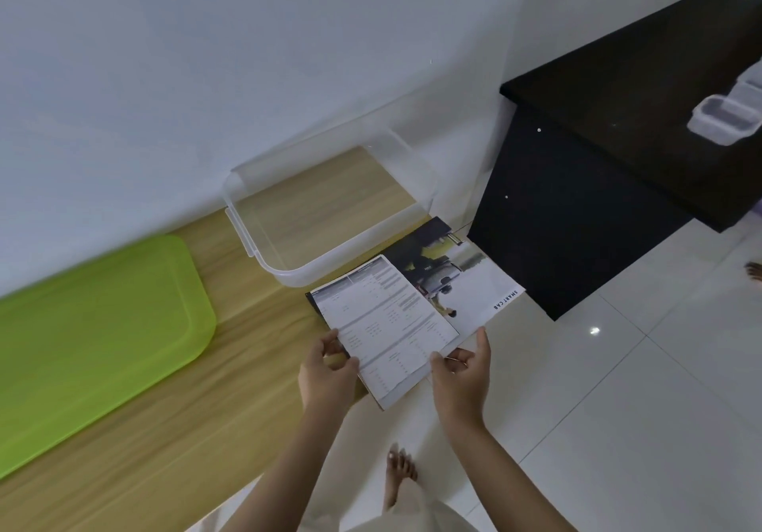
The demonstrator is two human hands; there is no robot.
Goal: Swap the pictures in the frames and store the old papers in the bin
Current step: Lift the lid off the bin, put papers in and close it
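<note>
A printed sheet [387,325] covered in small tables lies on top of a larger page [466,284] with a car photo and the words SMART CAB, at the right end of a wooden bench [247,366]. A dark edge, perhaps a frame [312,298], shows under the papers. My left hand [328,370] pinches the sheet's near left edge. My right hand [462,370] pinches its near right corner. A clear plastic bin [330,210] stands just behind the papers, against the wall, with nothing visible inside.
A green plastic lid [90,338] lies on the bench at the left. A black desk [618,152] stands to the right and carries a small clear container [723,119]. White tiled floor [618,408] lies below, with my bare foot [400,478] on it.
</note>
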